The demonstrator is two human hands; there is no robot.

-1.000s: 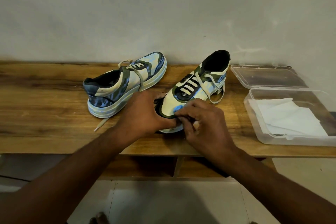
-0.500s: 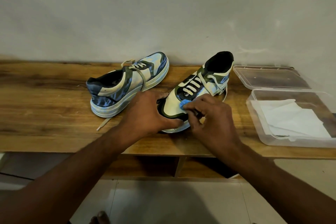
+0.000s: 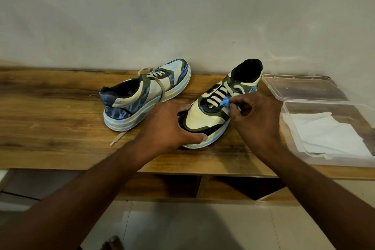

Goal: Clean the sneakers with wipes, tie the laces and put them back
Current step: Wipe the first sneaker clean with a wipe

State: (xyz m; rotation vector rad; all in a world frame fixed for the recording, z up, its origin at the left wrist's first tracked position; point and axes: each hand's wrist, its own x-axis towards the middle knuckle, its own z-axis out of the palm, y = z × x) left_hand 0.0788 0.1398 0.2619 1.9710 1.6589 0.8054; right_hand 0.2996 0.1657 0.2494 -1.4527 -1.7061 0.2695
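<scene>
Two cream, green and blue sneakers stand on a wooden bench [image 3: 50,107]. The right sneaker [image 3: 207,116] points its toe toward me. My left hand [image 3: 168,126] grips its toe, thumb along the sole edge. My right hand [image 3: 253,115] pinches a small crumpled blue wipe [image 3: 224,102] and holds it against the upper by the lowest laces. The left sneaker [image 3: 142,95] stands apart at the left, heel toward me, with loose laces and one lace end trailing on the wood.
A clear plastic box [image 3: 292,134] with white wipes [image 3: 332,134] in it sits at the bench's right end. Its clear lid [image 3: 300,89] lies behind it. A grey wall runs close behind the bench. Open shelves and a tiled floor are below.
My right hand has moved the blue wipe from the front of the toe up toward the laces. The left hand has stayed on the toe.
</scene>
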